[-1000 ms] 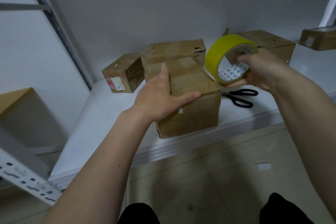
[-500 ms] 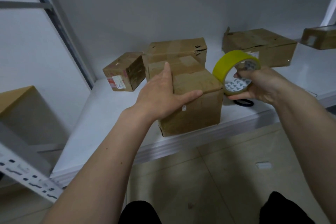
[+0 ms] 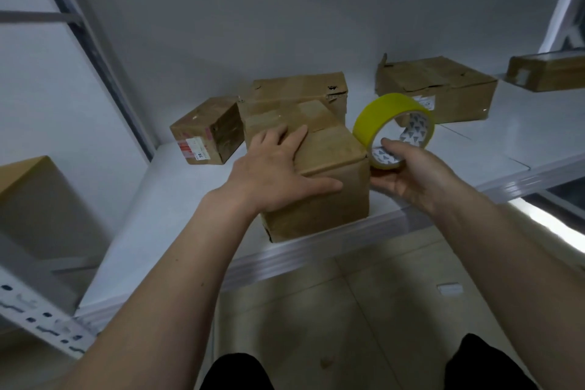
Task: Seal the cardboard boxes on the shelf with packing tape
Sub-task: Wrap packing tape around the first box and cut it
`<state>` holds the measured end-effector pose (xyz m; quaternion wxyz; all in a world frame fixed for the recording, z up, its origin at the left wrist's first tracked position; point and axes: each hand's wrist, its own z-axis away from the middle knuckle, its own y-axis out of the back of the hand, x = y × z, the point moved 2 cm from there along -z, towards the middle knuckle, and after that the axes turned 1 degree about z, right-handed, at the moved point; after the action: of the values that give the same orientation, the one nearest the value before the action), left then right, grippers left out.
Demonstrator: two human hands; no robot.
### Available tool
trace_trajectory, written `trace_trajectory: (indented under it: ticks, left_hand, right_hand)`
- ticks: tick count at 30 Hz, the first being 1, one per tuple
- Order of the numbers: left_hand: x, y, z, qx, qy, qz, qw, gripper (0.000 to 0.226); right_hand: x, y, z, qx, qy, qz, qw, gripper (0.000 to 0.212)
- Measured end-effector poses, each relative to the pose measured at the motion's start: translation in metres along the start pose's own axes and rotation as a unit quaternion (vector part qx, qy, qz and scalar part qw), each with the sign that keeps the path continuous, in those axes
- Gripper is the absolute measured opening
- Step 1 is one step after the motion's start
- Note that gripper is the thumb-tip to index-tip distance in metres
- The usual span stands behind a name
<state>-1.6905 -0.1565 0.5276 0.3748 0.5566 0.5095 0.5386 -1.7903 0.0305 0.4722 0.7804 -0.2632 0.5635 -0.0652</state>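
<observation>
Pressed the stiff, probably light front box [image 3: 329, 174] flat under the left hand [image 3: 278, 171], fingers spread; pinched the light yellow tape roll [image 3: 387, 119] by its rim in the right hand [image 3: 408, 174].

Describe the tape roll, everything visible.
The tape roll is yellow on the outside, with a white inner core printed with grey triangles. It stands on edge, above the shelf, beside the upper right edge of the front box. The right hand pinches its lower rim, thumb inside the core. No loose end shows.
</observation>
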Motion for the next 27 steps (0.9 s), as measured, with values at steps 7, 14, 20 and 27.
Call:
trace_trajectory:
  ticks: [7,14,20,27]
  left_hand:
    - [-0.018,0.005,0.014,0.043,0.013,0.064,0.997,0.115]
    - [-0.035,-0.027,0.039,0.204,0.06,0.284,0.935,0.119]
    - [0.022,-0.06,0.059,0.17,0.095,0.352,0.915,0.126]
    - [-0.032,0.016,0.028,0.346,-0.054,0.122,0.929,0.099]
  right_hand:
    - [0.006,-0.033,0.015,-0.109,-0.034,0.075,0.991,0.028]
    - [-0.047,-0.096,0.033,-0.083,0.142,0.351,0.922,0.024]
    - [-0.077,-0.143,0.039,-0.149,0.281,0.577,0.752,0.03]
    - [-0.063,-0.117,0.012,-0.245,0.225,0.442,0.833,0.02]
